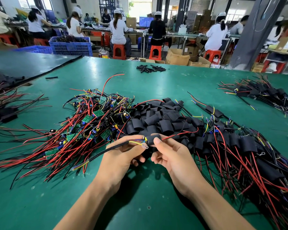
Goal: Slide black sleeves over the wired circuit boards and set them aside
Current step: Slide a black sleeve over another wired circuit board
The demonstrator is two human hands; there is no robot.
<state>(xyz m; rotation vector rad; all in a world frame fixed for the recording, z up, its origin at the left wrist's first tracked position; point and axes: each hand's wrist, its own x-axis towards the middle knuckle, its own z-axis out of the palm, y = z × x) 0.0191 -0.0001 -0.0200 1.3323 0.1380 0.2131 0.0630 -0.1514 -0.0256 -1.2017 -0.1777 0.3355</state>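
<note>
Black sleeve (152, 139) sits over a board, wires (134, 142) and a ring terminal (146, 147) sticking out left, a red wire (178, 134) out right. It is held above the desk (40, 188), just in front of the pile of loose sleeves (156, 117). Left hand (123, 153) pinches the wires, right hand (171, 156) pinches the sleeve, other fingers curled.

board (146, 139): all but one end hidden in sleeve (152, 139) | left hand (120, 156), right hand (171, 156): lower fingertips tucked under, unseen | right pile (249, 146): cut by right, bottom edges | left pile (2, 112): cut by left edge | far workers (118, 30): blurred, small
</note>
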